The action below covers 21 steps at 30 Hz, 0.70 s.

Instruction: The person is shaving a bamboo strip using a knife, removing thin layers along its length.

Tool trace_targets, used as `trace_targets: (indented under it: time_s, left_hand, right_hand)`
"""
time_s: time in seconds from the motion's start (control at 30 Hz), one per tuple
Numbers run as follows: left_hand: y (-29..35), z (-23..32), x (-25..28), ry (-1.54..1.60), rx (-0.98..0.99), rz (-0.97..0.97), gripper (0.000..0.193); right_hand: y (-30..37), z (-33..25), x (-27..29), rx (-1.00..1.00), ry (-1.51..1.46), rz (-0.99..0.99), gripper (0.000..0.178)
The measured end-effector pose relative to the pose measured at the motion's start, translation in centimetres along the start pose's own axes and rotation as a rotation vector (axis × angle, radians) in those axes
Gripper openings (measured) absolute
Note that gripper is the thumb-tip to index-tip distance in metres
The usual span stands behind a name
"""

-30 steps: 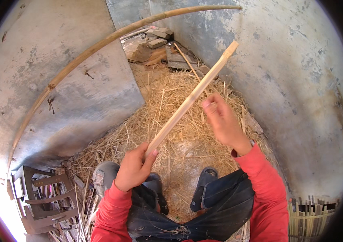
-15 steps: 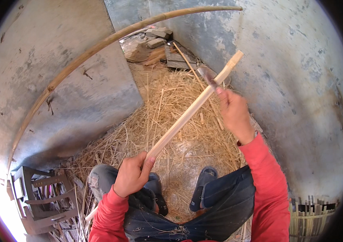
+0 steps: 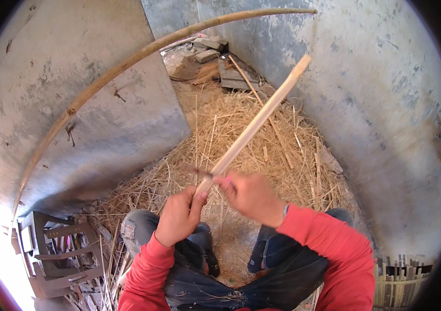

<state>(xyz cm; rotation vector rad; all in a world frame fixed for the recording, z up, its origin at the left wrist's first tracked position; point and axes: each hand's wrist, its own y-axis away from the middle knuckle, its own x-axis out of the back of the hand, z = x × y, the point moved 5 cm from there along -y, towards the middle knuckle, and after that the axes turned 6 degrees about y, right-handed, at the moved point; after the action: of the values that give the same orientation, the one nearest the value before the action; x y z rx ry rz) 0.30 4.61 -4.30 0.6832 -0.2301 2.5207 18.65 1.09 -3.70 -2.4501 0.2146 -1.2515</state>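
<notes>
A long pale wooden stick point(image 3: 257, 122) slants up and away to the right, its far end in the air before the right-hand wall. My left hand point(image 3: 178, 216) is closed round the stick's near end. Just above it, my right hand point(image 3: 255, 198) is closed on a knife. The knife's blade point(image 3: 198, 170) is smeared by motion and lies across the stick, pointing left. A bit of pink shows at the fingers of my right hand; most of the handle is hidden.
Straw-like shavings point(image 3: 241, 119) cover the floor between two grey walls. A bent bamboo pole point(image 3: 111, 75) arches along the left and top. A broken dark wooden frame point(image 3: 67, 254) stands lower left, a slatted basket point(image 3: 399, 287) lower right. Bricks point(image 3: 207, 56) lie at the back.
My right hand has brought the knife down along the stick, from near its far end to just above my left hand. The left hand keeps its hold.
</notes>
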Motion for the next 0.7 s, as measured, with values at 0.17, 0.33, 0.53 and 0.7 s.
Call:
trace_targets:
  time_s: [0.17, 0.33, 0.53, 0.7]
  left_hand:
    - [0.1, -1.5, 1.1, 0.056, 0.094, -0.01, 0.037]
    - [0.6, -1.9, 0.6, 0.023, 0.058, -0.054, 0.038]
    - [1.5, -1.0, 0.4, 0.139, 0.104, -0.189, 0.032]
    - [2.3, -0.4, 1.6, 0.115, 0.078, -0.369, 0.028]
  right_hand:
    - [-2.9, 4.8, 4.6, -0.239, -0.097, 0.229, 0.045]
    - [-3.3, 8.8, 6.4, -0.455, -0.386, 0.214, 0.039]
    - [-2.8, 9.6, 5.9, -0.625, -0.751, 0.114, 0.031]
    - [-3.1, 11.5, 9.0, -0.679, -0.72, 0.277, 0.031]
